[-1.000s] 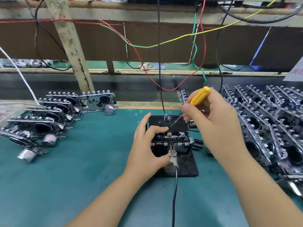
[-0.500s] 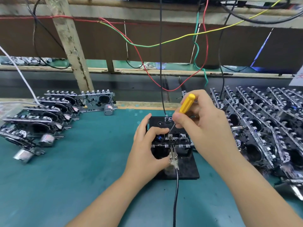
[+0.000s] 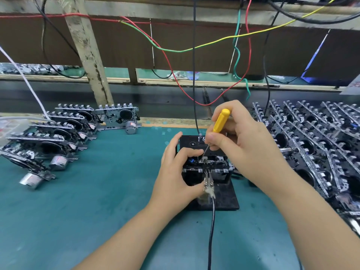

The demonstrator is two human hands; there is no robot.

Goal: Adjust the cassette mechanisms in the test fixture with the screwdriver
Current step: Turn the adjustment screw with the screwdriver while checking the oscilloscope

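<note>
The cassette mechanism [image 3: 207,165] sits braced in the test fixture [image 3: 224,199] by the left hand [image 3: 176,178] while the right hand [image 3: 241,145] pinches the screwdriver [image 3: 219,123], which should turn gently, tip seated.

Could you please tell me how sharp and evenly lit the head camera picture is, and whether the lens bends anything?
Head view: soft, even light, no harsh glare; the screwdriver and both hands are fairly sharp; the cassette mechanisms at the far left are smeared by blur; the wide lens bows the teal table and stretches the forearms at the bottom edge.
</note>
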